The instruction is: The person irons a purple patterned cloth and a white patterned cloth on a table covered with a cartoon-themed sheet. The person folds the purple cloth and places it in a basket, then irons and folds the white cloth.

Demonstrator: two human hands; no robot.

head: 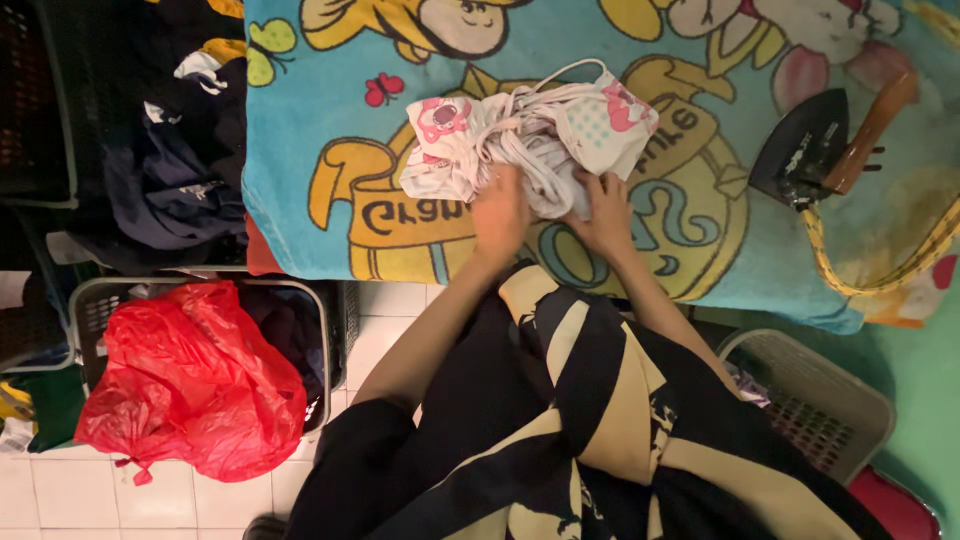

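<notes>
A crumpled white garment [530,135] with pink cartoon prints and thin straps lies on a blue cartoon-patterned blanket [300,150] that covers a table. My left hand [500,212] presses on the garment's near edge with its fingers bunched into the cloth. My right hand [605,210] grips the same edge just to the right. A black and cream patterned cloth [570,400] hangs over my arms and front.
A black iron with a wooden handle [820,145] stands at the right on the blanket, its yellow braided cord [890,265] trailing off. Dark clothes [180,180] pile at the left. A grey basket [100,300] holds a red plastic bag [190,380]. Another grey basket [820,400] sits lower right.
</notes>
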